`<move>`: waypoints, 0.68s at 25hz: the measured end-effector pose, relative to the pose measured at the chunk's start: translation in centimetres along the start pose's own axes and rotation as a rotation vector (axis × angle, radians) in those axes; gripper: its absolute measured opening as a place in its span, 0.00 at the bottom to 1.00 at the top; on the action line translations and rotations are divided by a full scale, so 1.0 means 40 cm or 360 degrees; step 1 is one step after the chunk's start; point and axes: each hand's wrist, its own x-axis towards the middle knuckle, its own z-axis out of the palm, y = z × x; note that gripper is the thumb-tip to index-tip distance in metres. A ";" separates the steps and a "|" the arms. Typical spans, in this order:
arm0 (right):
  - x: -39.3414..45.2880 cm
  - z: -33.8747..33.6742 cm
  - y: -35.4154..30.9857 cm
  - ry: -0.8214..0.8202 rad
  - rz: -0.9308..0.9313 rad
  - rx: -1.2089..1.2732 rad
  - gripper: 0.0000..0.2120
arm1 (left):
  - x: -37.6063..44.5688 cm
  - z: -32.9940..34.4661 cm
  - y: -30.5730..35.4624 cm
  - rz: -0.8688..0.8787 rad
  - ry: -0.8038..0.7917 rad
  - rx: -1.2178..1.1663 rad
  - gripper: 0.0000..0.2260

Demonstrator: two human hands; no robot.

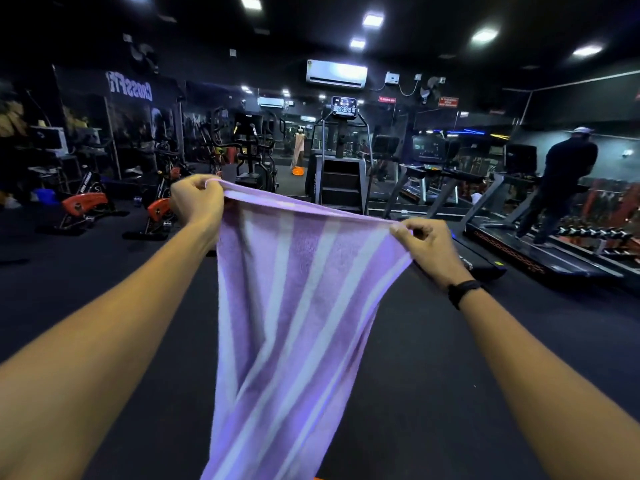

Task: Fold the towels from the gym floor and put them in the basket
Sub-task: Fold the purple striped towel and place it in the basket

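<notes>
So the purple striped towel (298, 306) hangs lengthwise, long axis running straight down from its top edge, which is stretched left to right. Left hand (195, 202) pinches the far-left corner, right hand (427, 245) pinches the nearer right one. Next fold probably means bringing those corners together. No basket visible.

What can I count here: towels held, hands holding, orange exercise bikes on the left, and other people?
Towel: 1
Hands: 2, left, right
Orange exercise bikes: 2
Person on treadmill: 1
Total: 6
</notes>
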 end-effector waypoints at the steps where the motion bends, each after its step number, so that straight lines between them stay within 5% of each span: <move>1: 0.009 0.000 -0.010 0.0080 0.0006 0.0040 0.09 | -0.003 -0.003 0.019 0.0063 0.0034 -0.0046 0.13; 5: 0.041 -0.012 -0.046 -0.0033 0.0068 0.0251 0.13 | 0.021 -0.004 0.049 0.0170 0.0060 -0.0031 0.08; 8: 0.031 -0.014 -0.027 -0.0056 0.0082 0.0018 0.08 | 0.033 -0.017 -0.006 0.0195 -0.0136 0.0180 0.08; 12: -0.002 -0.005 -0.011 -0.0725 0.0395 0.0150 0.08 | 0.035 -0.033 -0.057 -0.0008 -0.0682 0.0368 0.06; 14: -0.004 -0.001 -0.018 -0.0229 0.0310 -0.0216 0.07 | 0.033 -0.035 -0.065 -0.0054 -0.0531 0.0255 0.06; 15: -0.004 -0.011 -0.018 -0.0199 0.0292 -0.0152 0.07 | 0.026 -0.041 -0.057 -0.0137 -0.0615 0.0166 0.06; 17: -0.013 -0.043 -0.032 -0.0968 0.0472 0.0451 0.08 | 0.022 -0.055 -0.044 -0.0380 -0.1145 0.0183 0.09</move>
